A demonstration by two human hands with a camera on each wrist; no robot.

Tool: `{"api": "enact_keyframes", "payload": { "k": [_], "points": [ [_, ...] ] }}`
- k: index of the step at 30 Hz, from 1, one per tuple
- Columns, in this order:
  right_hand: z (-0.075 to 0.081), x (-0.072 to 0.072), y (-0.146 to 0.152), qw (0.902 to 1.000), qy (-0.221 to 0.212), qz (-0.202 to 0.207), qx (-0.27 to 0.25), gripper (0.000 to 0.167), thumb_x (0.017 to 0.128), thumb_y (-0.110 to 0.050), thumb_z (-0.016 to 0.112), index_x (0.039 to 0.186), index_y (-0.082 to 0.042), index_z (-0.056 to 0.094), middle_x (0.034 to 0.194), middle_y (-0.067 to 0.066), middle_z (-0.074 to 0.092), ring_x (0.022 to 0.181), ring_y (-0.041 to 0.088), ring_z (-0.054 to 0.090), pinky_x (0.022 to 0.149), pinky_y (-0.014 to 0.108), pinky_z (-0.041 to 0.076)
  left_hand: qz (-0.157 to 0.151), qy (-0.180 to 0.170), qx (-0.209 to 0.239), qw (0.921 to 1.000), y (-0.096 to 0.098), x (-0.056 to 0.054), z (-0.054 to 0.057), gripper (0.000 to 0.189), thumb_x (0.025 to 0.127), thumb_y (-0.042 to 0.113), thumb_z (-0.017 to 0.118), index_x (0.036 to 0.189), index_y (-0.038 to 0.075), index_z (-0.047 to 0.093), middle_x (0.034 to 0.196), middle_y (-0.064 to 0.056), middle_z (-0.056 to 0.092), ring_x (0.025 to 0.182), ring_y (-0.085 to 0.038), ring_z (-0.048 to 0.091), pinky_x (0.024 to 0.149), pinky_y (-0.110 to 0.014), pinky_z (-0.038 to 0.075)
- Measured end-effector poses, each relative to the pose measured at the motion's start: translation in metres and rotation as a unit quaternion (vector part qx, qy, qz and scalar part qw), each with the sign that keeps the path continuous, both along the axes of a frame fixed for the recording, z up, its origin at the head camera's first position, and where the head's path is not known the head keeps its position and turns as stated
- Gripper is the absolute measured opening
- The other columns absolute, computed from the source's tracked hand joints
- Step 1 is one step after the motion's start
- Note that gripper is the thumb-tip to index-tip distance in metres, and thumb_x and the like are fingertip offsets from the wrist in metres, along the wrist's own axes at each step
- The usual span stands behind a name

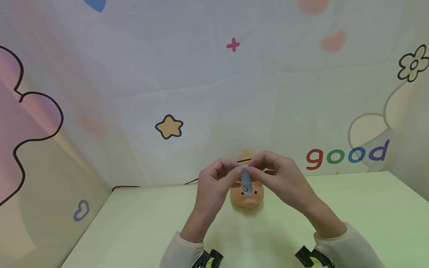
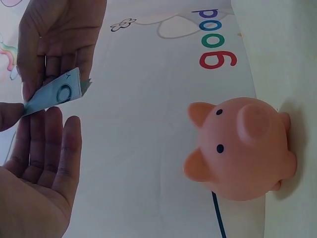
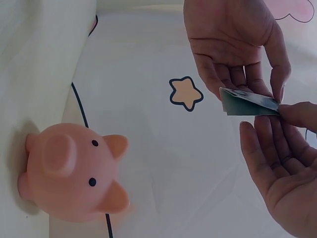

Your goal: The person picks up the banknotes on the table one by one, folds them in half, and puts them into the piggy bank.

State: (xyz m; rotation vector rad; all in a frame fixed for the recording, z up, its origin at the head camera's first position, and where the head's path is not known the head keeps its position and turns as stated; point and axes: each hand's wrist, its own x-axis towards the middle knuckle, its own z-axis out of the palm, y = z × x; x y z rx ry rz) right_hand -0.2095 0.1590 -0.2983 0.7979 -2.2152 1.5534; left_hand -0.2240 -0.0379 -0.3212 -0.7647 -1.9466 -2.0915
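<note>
A folded blue-green banknote (image 1: 246, 182) hangs upright between my two hands, just above a pink piggy bank (image 1: 249, 198) on the pale green table (image 1: 140, 227). My left hand (image 1: 219, 178) pinches the note's top edge from the left, and my right hand (image 1: 275, 172) pinches it from the right. In the left wrist view the banknote (image 2: 57, 94) sits between thumb and fingers, well away from the piggy bank (image 2: 240, 148). The right wrist view shows the banknote (image 3: 247, 102) held the same way, with the piggy bank (image 3: 69, 173) below it.
A printed cloth backdrop (image 1: 214, 93) with a star, a flower and the word "good" rises behind the table and wraps round its left side. A thin black cable (image 1: 187, 182) runs along the table's far edge behind the pig.
</note>
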Motion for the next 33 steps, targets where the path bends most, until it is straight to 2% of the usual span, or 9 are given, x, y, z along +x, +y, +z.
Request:
{"api": "enact_keyframes", "payload": {
  "k": [10, 19, 25, 30, 33],
  "points": [
    [0.002, 0.0019, -0.0005, 0.9999, 0.005, -0.009, 0.006, 0.006, 0.1, -0.007, 0.075, 0.105, -0.005, 0.075, 0.1, 0.004, 0.074, 0.094, 0.022, 0.073, 0.088, 0.033, 0.061, 0.006, -0.001, -0.002, 1.0, -0.0005, -0.0005, -0.0012, 0.017, 0.101, 0.011, 0.07, 0.108, -0.004, 0.073, 0.099, -0.01, 0.071, 0.086, -0.022, 0.073, 0.079, -0.039, 0.064],
    [0.0032, 0.0041, -0.0005, 1.0, 0.0, 0.001, -0.002, 0.005, 0.1, -0.007, 0.075, 0.104, -0.005, 0.074, 0.098, 0.005, 0.073, 0.093, 0.022, 0.074, 0.087, 0.034, 0.062, -0.001, 0.037, -0.01, 0.9993, -0.0009, -0.0003, -0.0008, 0.013, 0.101, 0.007, 0.069, 0.105, -0.005, 0.072, 0.098, -0.011, 0.07, 0.09, -0.022, 0.071, 0.081, -0.045, 0.064],
    [0.0035, 0.0039, -0.0004, 1.0, 0.006, -0.004, 0.001, 0.005, 0.099, -0.006, 0.076, 0.104, -0.006, 0.075, 0.097, 0.005, 0.073, 0.092, 0.022, 0.074, 0.087, 0.034, 0.062, -0.012, 0.048, -0.009, 0.9987, -0.0012, -0.0021, -0.0018, 0.013, 0.102, 0.006, 0.068, 0.105, -0.007, 0.07, 0.099, -0.011, 0.069, 0.089, -0.02, 0.07, 0.08, -0.041, 0.064],
    [0.0032, 0.0043, -0.0001, 0.9998, 0.014, -0.014, -0.002, 0.006, 0.099, -0.005, 0.075, 0.105, -0.005, 0.074, 0.097, 0.004, 0.073, 0.091, 0.021, 0.073, 0.087, 0.031, 0.061, -0.018, 0.027, 0.002, 0.9995, -0.0002, -0.002, -0.0021, 0.015, 0.101, 0.007, 0.07, 0.107, -0.007, 0.071, 0.098, -0.009, 0.071, 0.088, -0.035, 0.073, 0.076, -0.037, 0.064],
    [0.0036, 0.0041, 0.0002, 0.9996, 0.014, -0.022, -0.006, 0.005, 0.1, -0.006, 0.075, 0.104, -0.005, 0.074, 0.096, 0.003, 0.073, 0.091, 0.021, 0.073, 0.088, 0.031, 0.061, -0.021, 0.016, 0.006, 0.9996, 0.0, -0.0023, -0.0026, 0.015, 0.1, 0.007, 0.072, 0.107, -0.007, 0.072, 0.097, -0.008, 0.072, 0.089, -0.039, 0.073, 0.076, -0.036, 0.064]
  ]
}}
